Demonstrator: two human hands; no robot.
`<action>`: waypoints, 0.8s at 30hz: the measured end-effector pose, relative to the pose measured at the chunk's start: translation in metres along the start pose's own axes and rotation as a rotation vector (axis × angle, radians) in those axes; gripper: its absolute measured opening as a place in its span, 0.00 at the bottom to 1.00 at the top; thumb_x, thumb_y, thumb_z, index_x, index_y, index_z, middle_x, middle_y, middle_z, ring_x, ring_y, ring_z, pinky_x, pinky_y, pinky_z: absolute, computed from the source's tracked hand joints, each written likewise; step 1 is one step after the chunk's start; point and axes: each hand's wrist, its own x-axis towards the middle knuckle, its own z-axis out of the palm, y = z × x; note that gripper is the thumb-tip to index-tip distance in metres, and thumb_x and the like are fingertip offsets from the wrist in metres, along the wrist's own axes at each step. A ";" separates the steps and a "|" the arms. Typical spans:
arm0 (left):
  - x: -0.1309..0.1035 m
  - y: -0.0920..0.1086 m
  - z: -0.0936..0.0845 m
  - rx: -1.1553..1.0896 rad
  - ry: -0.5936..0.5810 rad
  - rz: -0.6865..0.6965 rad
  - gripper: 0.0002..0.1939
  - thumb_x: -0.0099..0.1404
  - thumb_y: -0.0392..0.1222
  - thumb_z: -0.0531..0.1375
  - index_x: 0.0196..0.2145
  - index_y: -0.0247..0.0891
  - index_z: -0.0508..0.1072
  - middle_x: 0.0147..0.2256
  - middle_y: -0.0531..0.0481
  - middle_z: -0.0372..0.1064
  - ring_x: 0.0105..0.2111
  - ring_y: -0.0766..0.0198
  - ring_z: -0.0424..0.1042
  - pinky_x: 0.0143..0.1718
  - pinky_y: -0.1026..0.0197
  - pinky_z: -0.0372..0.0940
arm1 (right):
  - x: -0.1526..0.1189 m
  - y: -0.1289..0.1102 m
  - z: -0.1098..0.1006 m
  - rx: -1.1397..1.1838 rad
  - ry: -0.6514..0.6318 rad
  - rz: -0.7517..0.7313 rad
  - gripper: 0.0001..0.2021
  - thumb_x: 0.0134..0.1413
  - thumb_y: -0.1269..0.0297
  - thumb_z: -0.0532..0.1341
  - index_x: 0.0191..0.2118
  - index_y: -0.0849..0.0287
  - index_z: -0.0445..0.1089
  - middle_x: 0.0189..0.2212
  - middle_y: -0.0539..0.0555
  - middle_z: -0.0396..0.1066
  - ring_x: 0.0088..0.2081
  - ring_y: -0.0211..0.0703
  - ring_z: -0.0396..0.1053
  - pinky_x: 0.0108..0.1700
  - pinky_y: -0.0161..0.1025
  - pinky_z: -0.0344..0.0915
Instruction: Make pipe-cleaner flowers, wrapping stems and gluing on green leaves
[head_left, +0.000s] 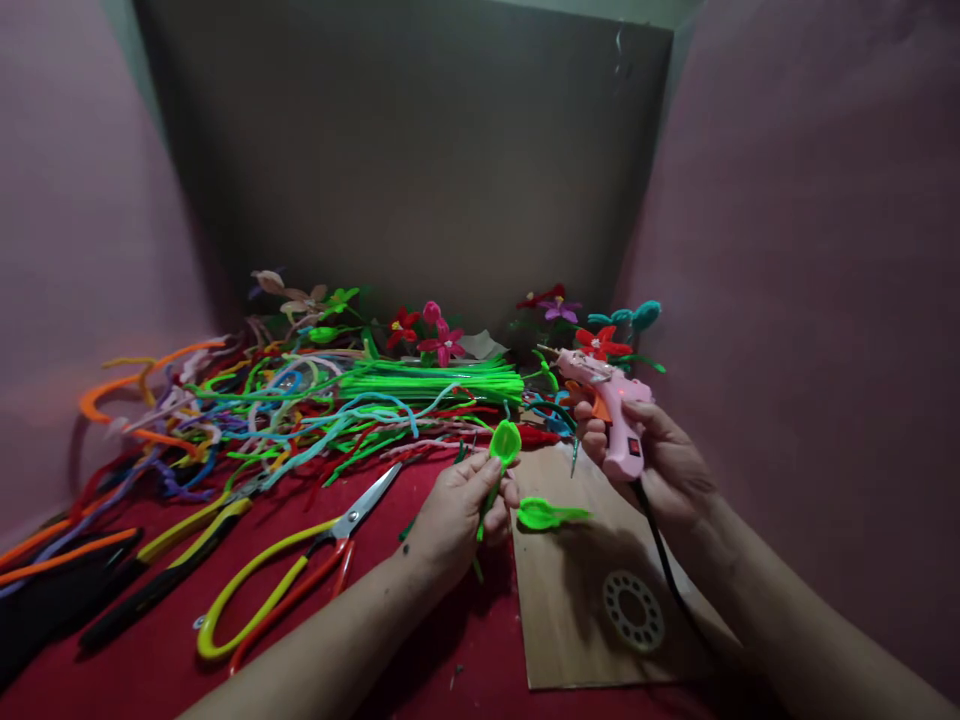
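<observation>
If the black cord snagged on the wooden board, it could jerk the pink hot-glue gun my right hand grips above it. Swung left, its nozzle, probably hot, might burn my left hand, pinching a green pipe-cleaner leaf by the board's far-left corner. The surface is red; beyond the board, fuzzy flowers stand before a grey panel.

Two hands, one glue gun, one board
</observation>
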 end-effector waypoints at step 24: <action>0.000 0.005 -0.003 0.360 0.218 0.046 0.10 0.60 0.45 0.56 0.27 0.36 0.63 0.18 0.51 0.70 0.11 0.71 0.61 0.13 0.70 0.52 | -0.021 0.033 -0.020 -0.669 -0.123 -0.129 0.12 0.51 0.58 0.59 0.31 0.63 0.70 0.20 0.52 0.66 0.20 0.36 0.61 0.20 0.31 0.56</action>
